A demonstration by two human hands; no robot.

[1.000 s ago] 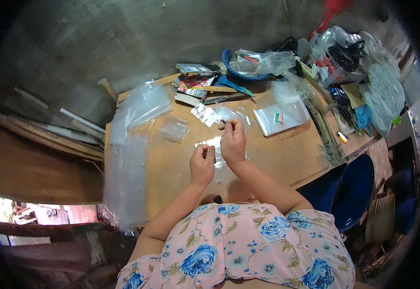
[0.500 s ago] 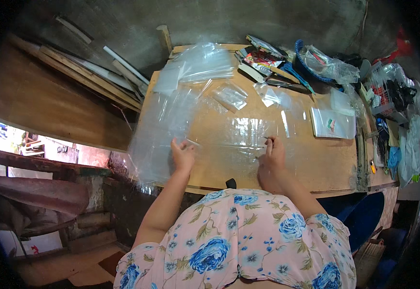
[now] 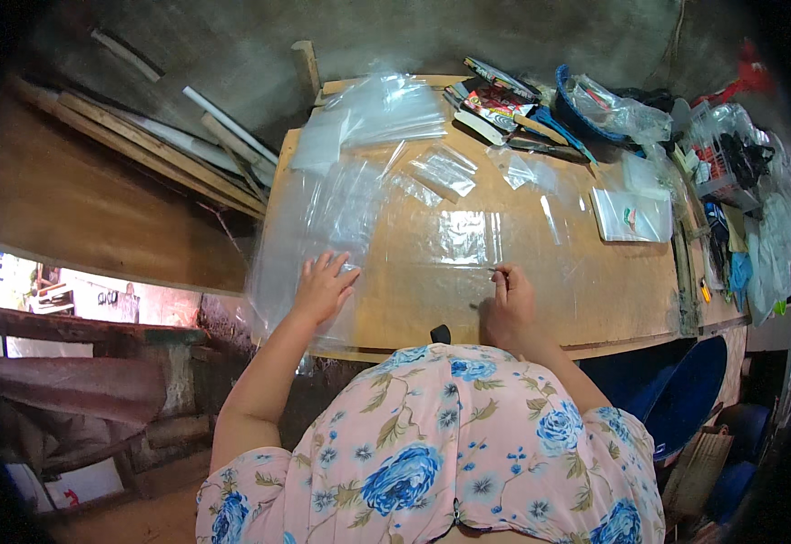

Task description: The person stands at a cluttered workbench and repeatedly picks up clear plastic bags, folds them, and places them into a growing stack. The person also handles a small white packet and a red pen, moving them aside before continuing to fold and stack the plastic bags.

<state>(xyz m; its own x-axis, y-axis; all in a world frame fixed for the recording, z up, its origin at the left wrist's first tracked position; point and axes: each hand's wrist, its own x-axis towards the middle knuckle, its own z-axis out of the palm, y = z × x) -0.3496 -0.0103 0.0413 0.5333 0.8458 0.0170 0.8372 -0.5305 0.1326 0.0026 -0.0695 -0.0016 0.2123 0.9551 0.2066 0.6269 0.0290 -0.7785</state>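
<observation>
My left hand (image 3: 325, 288) lies with its fingers spread on a pile of transparent plastic sheets (image 3: 309, 222) at the left of the wooden table (image 3: 595, 299). Closed in a pinch, my right hand (image 3: 512, 297) rests near the front middle, with a small dark tip at its fingers; what it grips is too small to name. Just beyond the right hand, a shiny transparent plastic piece (image 3: 468, 238) is spread flat on the wood.
More plastic sheets (image 3: 391, 113) are stacked at the back left. Small plastic packs (image 3: 445, 170) sit mid-table. Magazines (image 3: 495, 107), a blue basket (image 3: 566, 104) and a white plastic-wrapped pack (image 3: 631, 216) occupy the back right. Wooden planks (image 3: 155, 140) lean at the left.
My left hand has moved slightly left and gone from a loose curl to spread fingers on the sheets. My right hand stays pinched in nearly the same place. The view has shifted slightly.
</observation>
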